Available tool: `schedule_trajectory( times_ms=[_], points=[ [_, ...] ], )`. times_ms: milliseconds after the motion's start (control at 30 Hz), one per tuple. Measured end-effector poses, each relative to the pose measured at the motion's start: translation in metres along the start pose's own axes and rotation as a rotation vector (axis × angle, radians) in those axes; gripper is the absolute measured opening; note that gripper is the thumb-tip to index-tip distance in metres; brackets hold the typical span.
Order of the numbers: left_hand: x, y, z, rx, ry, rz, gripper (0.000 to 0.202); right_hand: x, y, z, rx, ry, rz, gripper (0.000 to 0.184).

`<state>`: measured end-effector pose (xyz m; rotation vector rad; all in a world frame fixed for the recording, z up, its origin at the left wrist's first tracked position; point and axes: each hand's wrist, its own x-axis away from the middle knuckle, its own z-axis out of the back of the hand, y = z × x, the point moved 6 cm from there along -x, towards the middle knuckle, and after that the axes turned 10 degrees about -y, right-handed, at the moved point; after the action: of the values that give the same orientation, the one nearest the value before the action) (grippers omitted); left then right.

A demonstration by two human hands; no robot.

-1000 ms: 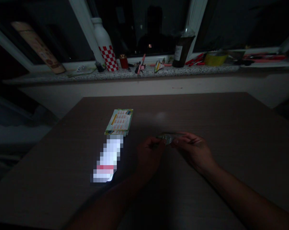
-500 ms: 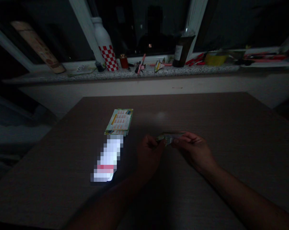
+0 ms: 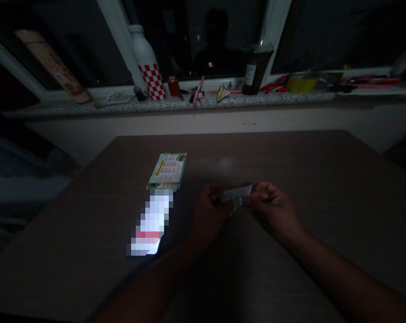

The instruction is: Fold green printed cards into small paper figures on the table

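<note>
Between my hands, above the middle of the table, is a folded piece of printed paper (image 3: 237,193), pale on its upper flap and greenish below. My left hand (image 3: 209,208) pinches its left end, fingers closed. On the right end, the thumb and fingers of my right hand (image 3: 273,202) are closed too. Dim light hides the exact fold. Left of my hands lies a small stack of printed calendar-like cards (image 3: 169,169). A lit phone (image 3: 152,222), its screen blurred out, rests just in front of that stack.
Behind the brown table (image 3: 273,152) runs a speckled stone windowsill (image 3: 203,104). On it stand a white bottle with red checks (image 3: 150,72), a small red jar (image 3: 173,86), a dark bag (image 3: 255,72), yellow tape (image 3: 302,84) and a tall patterned tube (image 3: 54,67).
The paper's upper flap has turned so its pale face now shows toward me. My right fingers have drawn in slightly along the edge. Cards and phone stay put.
</note>
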<state>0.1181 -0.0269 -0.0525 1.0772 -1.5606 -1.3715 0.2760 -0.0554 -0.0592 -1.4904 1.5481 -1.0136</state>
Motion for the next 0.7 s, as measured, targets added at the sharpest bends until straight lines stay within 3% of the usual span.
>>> schedule_trajectory(
  times_ms=[133,267,500,700],
  points=[
    [0.0013,0.0018,0.0026,0.071,0.015,-0.036,0.037,0.001,0.0033,-0.0045,0.049,-0.073,-0.065,0.034],
    [0.0022,0.0026,0.002,0.117,0.024,-0.019,0.037,0.0015,0.0048,-0.0074,0.184,-0.144,-0.104,0.019],
    [0.0022,0.0043,-0.0031,0.164,-0.017,-0.033,0.032,0.0024,0.0005,-0.001,0.307,-0.101,-0.078,0.02],
    [0.0026,0.0061,-0.0015,0.19,0.007,-0.016,0.033,0.0028,-0.0021,-0.0073,0.322,-0.144,-0.062,0.022]
  ],
)
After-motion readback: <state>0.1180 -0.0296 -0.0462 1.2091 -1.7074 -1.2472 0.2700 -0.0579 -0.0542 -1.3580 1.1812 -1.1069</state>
